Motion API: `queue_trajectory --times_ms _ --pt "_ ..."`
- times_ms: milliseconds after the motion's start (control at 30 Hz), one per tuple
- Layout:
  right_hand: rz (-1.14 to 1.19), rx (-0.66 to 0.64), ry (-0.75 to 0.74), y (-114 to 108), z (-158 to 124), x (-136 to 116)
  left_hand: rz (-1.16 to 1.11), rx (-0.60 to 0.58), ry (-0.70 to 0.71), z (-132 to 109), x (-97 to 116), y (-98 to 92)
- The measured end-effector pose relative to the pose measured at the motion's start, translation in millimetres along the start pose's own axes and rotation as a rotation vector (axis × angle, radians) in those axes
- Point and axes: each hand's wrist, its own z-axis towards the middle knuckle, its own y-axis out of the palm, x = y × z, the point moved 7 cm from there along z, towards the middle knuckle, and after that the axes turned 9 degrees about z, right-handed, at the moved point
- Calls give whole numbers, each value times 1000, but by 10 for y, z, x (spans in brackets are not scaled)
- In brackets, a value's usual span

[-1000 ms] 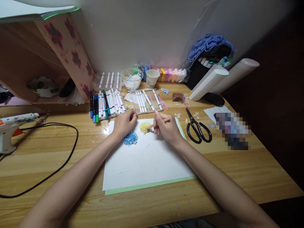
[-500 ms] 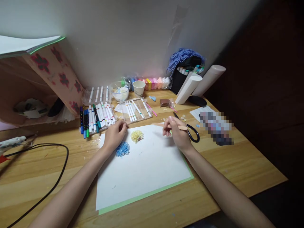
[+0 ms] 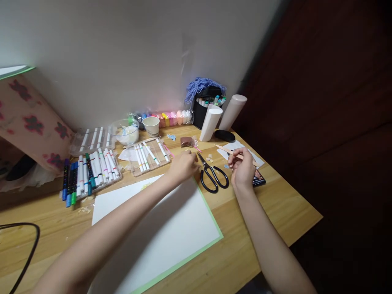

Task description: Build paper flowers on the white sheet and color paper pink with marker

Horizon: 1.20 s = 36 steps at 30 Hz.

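Note:
My left hand [image 3: 184,165] reaches over the upper right corner of the white paper [image 3: 171,245], its fingers loosely bent and apart, with nothing visible in them. Just right of its fingertips lie black-handled scissors [image 3: 210,173] on the table, blades pointing away from me. My right hand [image 3: 243,168], to the right of the scissors, is closed around a thin wooden stick [image 3: 223,150] whose tapered end points left. Some yellow shreds [image 3: 147,185] on the paper show above my left forearm, which hides most of them.
Behind the paper are a tray of white pens [image 3: 150,157], a paper cup [image 3: 151,126] and a clear bowl [image 3: 124,132]. Several markers [image 3: 98,167] lie at left. A white cylinder [image 3: 211,124] leans by a black pen holder [image 3: 200,112]. A dark flat object [image 3: 259,181] lies beside my right hand.
My view has turned right. My left hand has moved right across the paper to the scissors. My right hand, still holding the stick, has moved right off the paper, uncovering the scissors.

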Motion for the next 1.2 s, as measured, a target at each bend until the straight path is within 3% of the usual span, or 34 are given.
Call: queue_trajectory --times_ms 133,333,700,833,1000,1100,1200 --pt "37 118 -47 -124 54 -98 18 7 33 374 247 125" --pt "52 131 -46 -149 81 -119 50 -31 18 710 377 294" --pt "70 143 -63 -161 79 -178 3 -34 -50 915 334 439" --pt "72 141 -66 -165 85 -151 -92 -30 -45 900 325 375" --pt "41 110 -50 -154 74 -87 -266 38 -6 535 117 -12" --pt "29 58 -1 -87 20 -14 -511 95 -15 28 -221 -279" --pt "30 -56 66 72 -119 100 -466 180 -107 -626 -633 -465"
